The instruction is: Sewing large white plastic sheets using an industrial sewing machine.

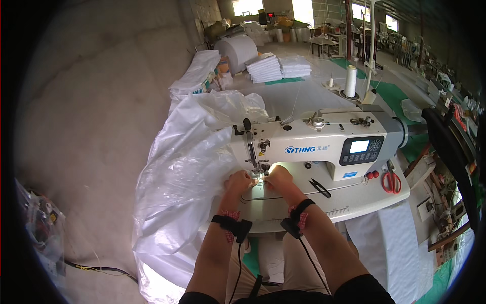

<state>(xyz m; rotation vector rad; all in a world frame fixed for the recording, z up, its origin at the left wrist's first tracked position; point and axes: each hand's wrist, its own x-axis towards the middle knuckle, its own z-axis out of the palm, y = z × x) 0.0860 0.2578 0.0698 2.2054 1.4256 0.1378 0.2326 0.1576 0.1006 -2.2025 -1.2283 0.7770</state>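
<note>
A left hand (239, 182) and right hand (279, 178) flank the lit needle area of a white sewing machine (319, 136), seemingly for close control; fingers curl, but their grip cannot be told. Glossy, crumpled white sheeting (187, 147) drapes left of the smooth surface (367, 199). Slim black thread snips (321, 189) and red-handled scissors (391, 176) lie right, probably for easy reach.

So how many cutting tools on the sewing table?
2: black snips right of the right hand; red-handled scissors near the table's right end. Others could hide behind the machine.
</note>
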